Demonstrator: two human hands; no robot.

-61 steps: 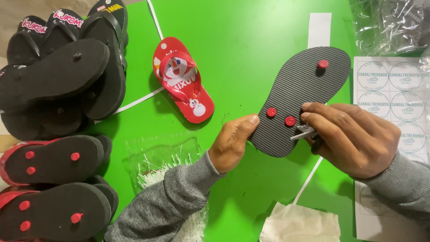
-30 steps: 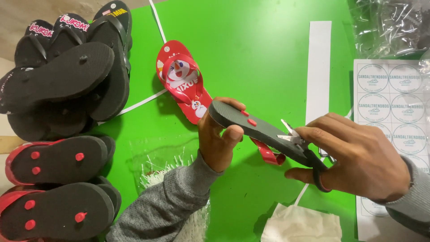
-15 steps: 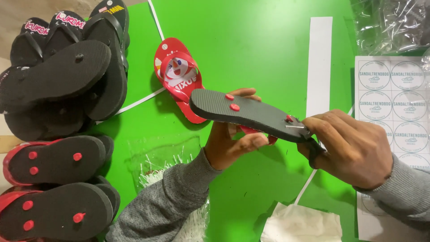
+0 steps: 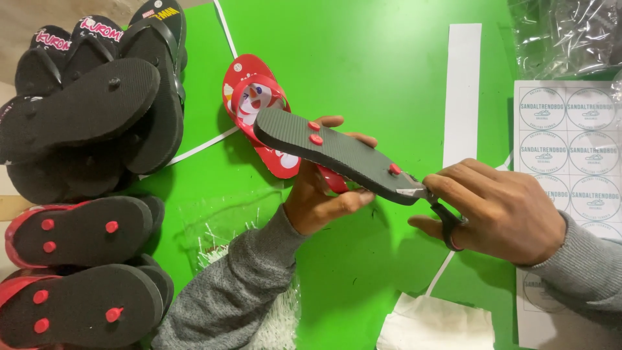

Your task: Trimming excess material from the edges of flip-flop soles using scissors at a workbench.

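sandal (image 4: pixel 337 152) held sole-up above green table (image 4: pixel 363 65), so red plugs (image 4: pixel 315 133) face me. left hand (image 4: pixel 324 194) grips it from beneath, steadying. right hand (image 4: pixel 505 210) clenched on scissors (image 4: pixel 431 204), blades at toe plug (image 4: pixel 394 169). second red sandal (image 4: pixel 249 97) lies underneath. i see black sandals (image 4: pixel 91 110) stacked left.

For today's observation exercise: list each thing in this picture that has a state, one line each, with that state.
Left hand: holds the flip-flop from beneath.
Right hand: grips the scissors.
Grey flip-flop: lifted, sole up, tilted.
Scissors: tips at the sole's edge.
Red flip-flop: flat on the green table, strap up.
Black flip-flops: piled.
Sticker sheet: flat.
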